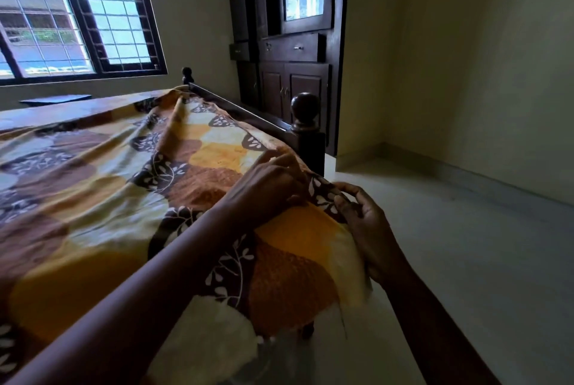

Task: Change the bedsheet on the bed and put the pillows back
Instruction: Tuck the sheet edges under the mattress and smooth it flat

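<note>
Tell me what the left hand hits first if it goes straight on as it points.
Probably the bed's dark corner post: the left hand, gripping the bedsheet, points along the bed's side toward it; depth unclear.

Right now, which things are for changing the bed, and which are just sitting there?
For the job: patterned bedsheet, wooden bed frame, left hand and right hand gripping the sheet's corner.
Just there: dark wooden cabinet, barred window.

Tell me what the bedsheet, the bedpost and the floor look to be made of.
Bedsheet: thin woven cloth, likely cotton, matte; it wrinkles and drapes softly. Bedpost: dark wood, polished; its turned ball top shows a faint sheen. Floor: hard, smooth, perhaps tile or stone; pale and evenly flat.
</note>
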The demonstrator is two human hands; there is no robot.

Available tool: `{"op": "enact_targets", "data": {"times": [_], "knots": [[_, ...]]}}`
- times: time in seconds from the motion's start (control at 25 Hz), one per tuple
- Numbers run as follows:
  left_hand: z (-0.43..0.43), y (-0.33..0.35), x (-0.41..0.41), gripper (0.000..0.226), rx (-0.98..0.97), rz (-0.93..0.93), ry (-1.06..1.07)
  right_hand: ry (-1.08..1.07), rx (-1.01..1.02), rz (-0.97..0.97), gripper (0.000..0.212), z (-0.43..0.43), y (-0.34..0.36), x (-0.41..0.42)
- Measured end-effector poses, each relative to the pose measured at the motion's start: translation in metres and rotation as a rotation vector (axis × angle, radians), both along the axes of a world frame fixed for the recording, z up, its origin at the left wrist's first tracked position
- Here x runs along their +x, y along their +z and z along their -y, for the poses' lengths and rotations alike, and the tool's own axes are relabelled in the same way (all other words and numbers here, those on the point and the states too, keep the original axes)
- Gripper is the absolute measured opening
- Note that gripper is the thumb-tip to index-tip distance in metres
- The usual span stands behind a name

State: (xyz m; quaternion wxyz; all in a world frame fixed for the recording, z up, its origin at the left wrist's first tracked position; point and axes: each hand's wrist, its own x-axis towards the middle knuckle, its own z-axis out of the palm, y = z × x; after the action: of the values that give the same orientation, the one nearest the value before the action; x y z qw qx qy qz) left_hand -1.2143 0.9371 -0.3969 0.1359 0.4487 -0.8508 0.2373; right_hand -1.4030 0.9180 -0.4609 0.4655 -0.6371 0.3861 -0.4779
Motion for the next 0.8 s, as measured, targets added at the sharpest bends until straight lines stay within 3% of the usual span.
{"op": "enact_targets", "data": {"times": [0.12,0.16,0.28,0.36,0.44,0.56,0.8], "knots": [[0.005,0.010,-0.007,0.035,-0.035,-0.075,-0.055,-0.027,-0.129,-0.212,0.050,-0.006,0.004,-0.001],[0.007,0.012,-0.012,0.036,-0.059,-0.098,-0.080,-0.026,-0.161,-0.261,0.050,-0.006,0.005,-0.003],[0.014,0.014,-0.032,0.037,-0.153,-0.126,-0.125,-0.107,-0.292,-0.313,0.022,0.001,0.005,-0.008],[0.016,0.010,-0.047,0.034,-0.185,-0.152,-0.165,-0.198,-0.338,-0.302,0.031,0.008,-0.002,-0.018],[0.015,0.004,-0.059,0.030,-0.082,-0.126,-0.178,-0.245,-0.391,-0.342,0.033,0.008,-0.011,-0.030],[0.016,0.002,-0.051,0.033,0.255,-0.077,-0.031,-0.142,-0.202,-0.281,0.018,-0.002,-0.025,-0.038],[0.029,0.016,-0.013,0.027,0.192,0.161,0.040,-0.105,-0.036,-0.164,0.019,-0.006,-0.024,-0.033]]}}
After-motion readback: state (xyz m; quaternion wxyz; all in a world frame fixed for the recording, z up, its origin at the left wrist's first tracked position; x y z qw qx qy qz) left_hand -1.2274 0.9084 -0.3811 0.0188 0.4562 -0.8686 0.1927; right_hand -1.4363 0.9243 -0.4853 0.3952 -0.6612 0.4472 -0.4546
